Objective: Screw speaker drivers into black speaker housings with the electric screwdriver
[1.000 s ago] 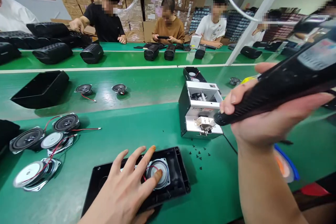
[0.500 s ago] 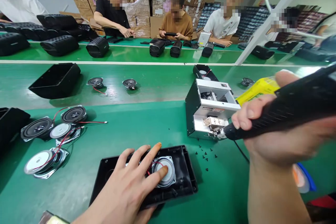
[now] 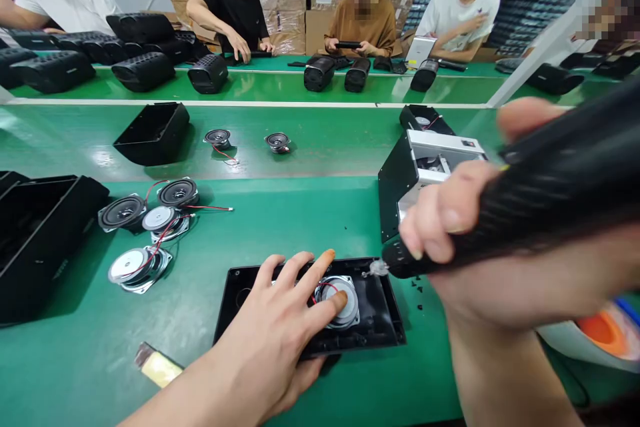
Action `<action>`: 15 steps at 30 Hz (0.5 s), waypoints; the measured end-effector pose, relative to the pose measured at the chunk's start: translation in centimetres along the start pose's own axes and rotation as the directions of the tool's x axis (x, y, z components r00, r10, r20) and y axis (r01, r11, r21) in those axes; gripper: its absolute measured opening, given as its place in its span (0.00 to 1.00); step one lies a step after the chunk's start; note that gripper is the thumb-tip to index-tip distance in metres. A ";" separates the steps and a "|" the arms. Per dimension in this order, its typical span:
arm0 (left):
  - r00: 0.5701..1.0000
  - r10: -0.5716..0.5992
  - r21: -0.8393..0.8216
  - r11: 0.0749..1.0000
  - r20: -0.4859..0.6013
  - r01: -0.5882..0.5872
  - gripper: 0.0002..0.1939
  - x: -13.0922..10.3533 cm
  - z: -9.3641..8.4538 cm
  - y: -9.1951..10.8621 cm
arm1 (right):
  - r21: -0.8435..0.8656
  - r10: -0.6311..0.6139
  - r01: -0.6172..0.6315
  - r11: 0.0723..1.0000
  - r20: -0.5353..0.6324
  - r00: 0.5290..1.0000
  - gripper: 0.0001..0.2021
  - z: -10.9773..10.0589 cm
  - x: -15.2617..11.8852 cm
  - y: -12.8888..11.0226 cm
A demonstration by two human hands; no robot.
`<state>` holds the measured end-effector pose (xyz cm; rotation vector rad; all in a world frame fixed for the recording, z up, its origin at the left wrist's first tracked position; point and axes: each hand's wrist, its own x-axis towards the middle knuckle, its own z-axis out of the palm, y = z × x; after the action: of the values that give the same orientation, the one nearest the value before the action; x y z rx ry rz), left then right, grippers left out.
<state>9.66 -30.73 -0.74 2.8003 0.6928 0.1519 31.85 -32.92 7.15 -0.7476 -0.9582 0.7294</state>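
Speaker (image 3: pixel 340 299) sits in the black panel (image 3: pixel 310 310), which lies flat on the green bench (image 3: pixel 280 227) right in front of me. My left hand (image 3: pixel 280 340) is spread open over the panel, palm down, nothing gripped; index fingertip presses on the speaker's silver back, other fingers splayed on the panel's left part. A red wire curls at the speaker's rim by that finger. My right hand (image 3: pixel 480 240) is closed round the black driver (image 3: pixel 540 207), fingers wrapped on its ribbed body; the bit tip hangs just above the panel's top right corner, near the speaker but apart from it. A few small black screws (image 3: pixel 416 287) lie loose on the bench just right of the panel. Behind the driver, partly hidden by my hand, stands the white screw feeder (image 3: pixel 430 160). Bottom left, a small yellowish block (image 3: pixel 157 367) lies near my forearm. Further left, a group of spare speakers (image 3: pixel 150 227) w/ red wires, and a big black housing (image 3: pixel 35 240) at the edge. On the belt beyond: an empty black shell (image 3: pixel 153 133) and two small speakers (image 3: pixel 247 140). Across the far bench, other people sit w/ finished black units (image 3: pixel 207 73) lined up in front of them; cartons stacked behind.
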 end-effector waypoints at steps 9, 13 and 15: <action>1.000 0.002 0.022 1.000 0.007 -0.002 0.30 0.1 -0.2 0.2 | 0.062 -0.026 0.023 0.998 0.044 0.999 0.33 0.2 -0.8 5.1; 0.999 0.032 0.010 0.999 -0.002 -0.032 0.31 0.1 0.0 -0.1 | 0.033 -0.014 0.011 0.999 0.078 0.997 0.35 0.0 -1.0 5.8; 0.999 0.040 0.002 0.999 -0.003 -0.040 0.32 0.1 0.2 -0.3 | 0.039 -0.010 0.007 0.999 0.066 0.998 0.35 0.0 -1.2 5.8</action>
<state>9.65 -30.45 -0.97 2.8178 0.6379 0.1628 30.17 -30.70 1.89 -0.6884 -1.0033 0.7673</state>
